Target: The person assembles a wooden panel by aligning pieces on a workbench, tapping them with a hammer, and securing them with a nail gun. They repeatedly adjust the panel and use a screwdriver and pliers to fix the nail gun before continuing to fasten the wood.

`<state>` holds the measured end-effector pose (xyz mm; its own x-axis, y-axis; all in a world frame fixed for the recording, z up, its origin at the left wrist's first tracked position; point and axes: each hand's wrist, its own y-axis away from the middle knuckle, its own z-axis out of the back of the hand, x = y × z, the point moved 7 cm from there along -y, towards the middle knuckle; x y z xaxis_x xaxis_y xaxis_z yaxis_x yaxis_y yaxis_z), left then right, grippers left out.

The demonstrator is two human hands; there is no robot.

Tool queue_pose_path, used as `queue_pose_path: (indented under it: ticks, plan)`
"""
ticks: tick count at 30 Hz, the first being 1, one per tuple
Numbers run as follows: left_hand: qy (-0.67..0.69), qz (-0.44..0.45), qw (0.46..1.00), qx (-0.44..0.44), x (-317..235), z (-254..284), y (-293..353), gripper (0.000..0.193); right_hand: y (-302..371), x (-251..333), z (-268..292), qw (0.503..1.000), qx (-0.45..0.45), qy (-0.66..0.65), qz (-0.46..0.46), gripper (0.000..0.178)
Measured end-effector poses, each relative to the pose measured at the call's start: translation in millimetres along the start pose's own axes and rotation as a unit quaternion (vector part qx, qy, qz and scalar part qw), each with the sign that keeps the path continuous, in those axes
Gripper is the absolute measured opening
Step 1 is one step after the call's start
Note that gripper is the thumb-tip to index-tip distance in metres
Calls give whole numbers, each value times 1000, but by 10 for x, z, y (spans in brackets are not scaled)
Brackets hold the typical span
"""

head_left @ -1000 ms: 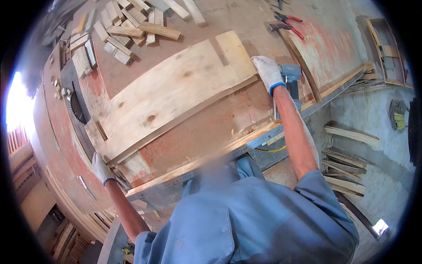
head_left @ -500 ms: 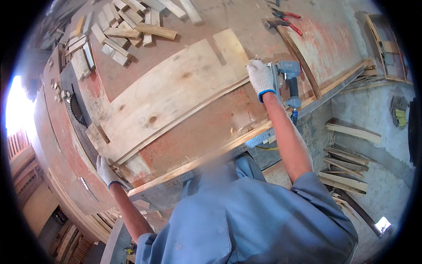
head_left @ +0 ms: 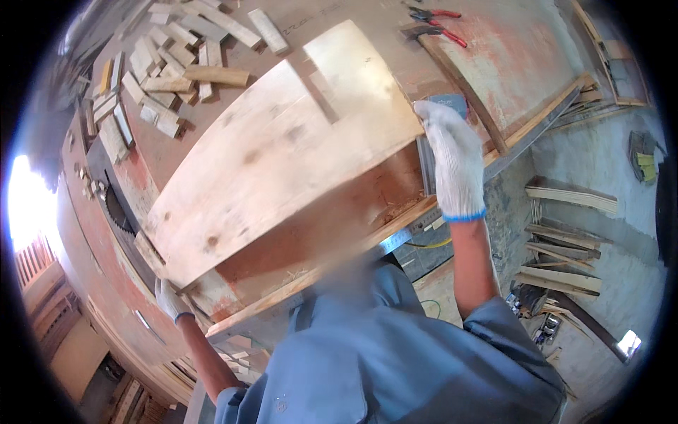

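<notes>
A pale plywood panel (head_left: 282, 169) with knots and a notch in its far edge slants across the workbench, its right end raised toward me. My right hand (head_left: 452, 159), in a white knit glove with a blue cuff, is closed on the panel's right edge. At the opposite end, my gloved left hand (head_left: 170, 299) is closed at the near left corner. Its fingertips are partly hidden there. Behind the right hand lies a grey-blue nail gun (head_left: 450, 104), mostly covered by the glove.
Short wood offcuts (head_left: 173, 67) are heaped at the far left. A circular saw blade (head_left: 117, 208) rises from the bench left of the panel. Red-handled pliers (head_left: 441, 25) lie at the far right. A wooden strip with a metal rule (head_left: 395, 240) borders the near edge.
The panel's right end has come up off the bench and nearer, lifted by my right hand. My left hand has stayed at its corner, shifting slightly. The nail gun is now largely hidden.
</notes>
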<state>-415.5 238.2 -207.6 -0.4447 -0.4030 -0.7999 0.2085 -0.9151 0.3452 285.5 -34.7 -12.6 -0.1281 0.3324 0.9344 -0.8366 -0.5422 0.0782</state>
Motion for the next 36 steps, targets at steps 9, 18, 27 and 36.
queue_pose_path:
  ticks: [9, 18, 27, 36]
  plan:
    - [20, -17, 1000, 8, -3, -14, 10, 43, 311, 587, 188, 997, 22, 7, 78, 34]
    - [45, -18, 998, 27, -56, -36, 64, 40, 371, 721, 175, 998, 19, 7, 54, 42]
    - [38, 3, 999, -33, 126, 26, -34, 51, -33, -183, 6, 999, -3, -40, -6, 30]
    - [-41, -33, 998, -45, -97, -82, 130, 44, -473, -1420, -295, 998, 11, -42, -53, 27]
